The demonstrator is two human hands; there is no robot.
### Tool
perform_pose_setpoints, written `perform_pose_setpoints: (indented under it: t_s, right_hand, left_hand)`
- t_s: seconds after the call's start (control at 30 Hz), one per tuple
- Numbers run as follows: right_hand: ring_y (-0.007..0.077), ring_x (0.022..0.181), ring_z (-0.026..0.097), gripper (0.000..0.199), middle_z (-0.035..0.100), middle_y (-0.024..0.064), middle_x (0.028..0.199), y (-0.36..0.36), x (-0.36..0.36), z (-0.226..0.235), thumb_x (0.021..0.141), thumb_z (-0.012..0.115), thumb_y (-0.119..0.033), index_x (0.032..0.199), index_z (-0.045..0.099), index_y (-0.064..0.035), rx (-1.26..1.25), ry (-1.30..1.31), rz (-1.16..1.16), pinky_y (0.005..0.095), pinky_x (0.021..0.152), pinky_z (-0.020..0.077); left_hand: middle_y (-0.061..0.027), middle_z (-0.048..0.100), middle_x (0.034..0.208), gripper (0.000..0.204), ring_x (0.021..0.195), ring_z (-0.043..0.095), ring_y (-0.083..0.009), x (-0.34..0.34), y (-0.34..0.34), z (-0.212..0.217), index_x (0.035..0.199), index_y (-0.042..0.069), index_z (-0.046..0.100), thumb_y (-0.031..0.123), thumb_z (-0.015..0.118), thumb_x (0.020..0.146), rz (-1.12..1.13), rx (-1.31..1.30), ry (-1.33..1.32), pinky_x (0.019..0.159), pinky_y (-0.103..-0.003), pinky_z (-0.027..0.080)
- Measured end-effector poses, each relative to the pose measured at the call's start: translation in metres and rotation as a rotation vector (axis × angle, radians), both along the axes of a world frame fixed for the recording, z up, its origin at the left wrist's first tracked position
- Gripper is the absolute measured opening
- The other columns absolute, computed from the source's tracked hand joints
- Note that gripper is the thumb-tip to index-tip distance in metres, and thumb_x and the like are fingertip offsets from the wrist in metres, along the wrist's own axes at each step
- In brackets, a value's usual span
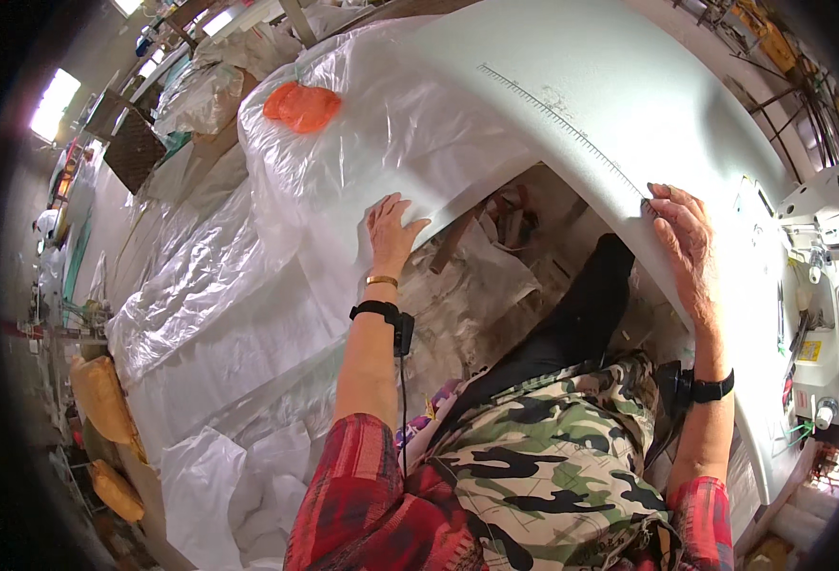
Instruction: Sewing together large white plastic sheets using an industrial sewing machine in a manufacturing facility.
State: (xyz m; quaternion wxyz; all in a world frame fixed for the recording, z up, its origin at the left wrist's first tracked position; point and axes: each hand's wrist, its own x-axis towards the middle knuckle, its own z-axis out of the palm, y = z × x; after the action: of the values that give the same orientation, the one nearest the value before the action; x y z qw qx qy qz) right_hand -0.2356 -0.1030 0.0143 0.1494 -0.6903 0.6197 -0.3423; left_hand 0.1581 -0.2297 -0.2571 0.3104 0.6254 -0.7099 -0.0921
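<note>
Camouflage apron (pixel 543 457) is lying nearest, over the lap. Left hand (pixel 393 231) is pressing flat, fingers spread, on white woven fabric (pixel 419 162) at the table (pixel 629 86) edge, gripping nothing. Right hand (pixel 683 243) is resting open-palmed on that table's near edge beside the printed ruler (pixel 562 122). Sewing machine (pixel 833 285) is sitting right of the table.

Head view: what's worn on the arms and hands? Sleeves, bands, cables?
Both hands are bare, no gloves. The left hand has a thin gold bangle at the wrist and below it a black strap with a small black unit, from which a dark cable runs down the forearm. The right hand has a black wrist strap. Both sleeves are red plaid, pushed up near the elbows.
</note>
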Motion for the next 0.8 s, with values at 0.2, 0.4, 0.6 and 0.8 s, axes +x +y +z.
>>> perform_pose_setpoints:
  t_s: [0.2, 0.4, 0.6, 0.8]
  right_hand:
    - [0.0241, 0.124, 0.055, 0.025, 0.061, 0.0099, 0.132, 0.003, 0.001, 0.000, 0.099, 0.060, -0.017, 0.116, 0.067, -0.0010, -0.019, 0.019, 0.013, 0.0358, 0.102, 0.0491]
    - [0.0248, 0.125, 0.053, 0.026, 0.062, 0.0086, 0.131, -0.001, -0.004, -0.005, 0.097, 0.064, -0.020, 0.117, 0.068, -0.0028, -0.041, 0.026, 0.013, 0.0367, 0.105, 0.0470]
    - [0.0264, 0.124, 0.053, 0.024, 0.064, 0.0074, 0.130, 0.000, -0.005, -0.006, 0.095, 0.065, -0.017, 0.115, 0.069, -0.0037, -0.091, 0.109, 0.009, 0.0391, 0.107, 0.0423]
    - [0.0271, 0.124, 0.054, 0.023, 0.064, 0.0085, 0.130, -0.002, -0.006, -0.007, 0.095, 0.064, -0.017, 0.114, 0.069, -0.0036, -0.113, 0.114, 0.034, 0.0397, 0.107, 0.0415]
  left_hand:
    - [-0.0077, 0.072, 0.110, 0.022, 0.110, 0.062, -0.0290, -0.004, -0.012, 0.005, 0.092, 0.011, 0.076, 0.031, 0.077, 0.081, 0.075, 0.003, 0.078, 0.097, -0.042, 0.044]
    - [-0.0140, 0.072, 0.093, 0.024, 0.087, 0.067, -0.0365, 0.007, -0.022, 0.026, 0.093, 0.009, 0.074, 0.031, 0.066, 0.090, 0.220, -0.014, 0.144, 0.080, -0.045, 0.050]
    - [-0.0136, 0.072, 0.096, 0.021, 0.088, 0.066, -0.0362, 0.012, -0.010, 0.045, 0.092, 0.008, 0.074, 0.027, 0.065, 0.090, 0.053, 0.021, 0.116, 0.081, -0.044, 0.050]
    - [-0.0132, 0.071, 0.089, 0.021, 0.086, 0.066, -0.0335, 0.004, -0.007, 0.056, 0.085, 0.007, 0.073, 0.028, 0.071, 0.084, 0.033, 0.296, 0.034, 0.079, -0.043, 0.050]
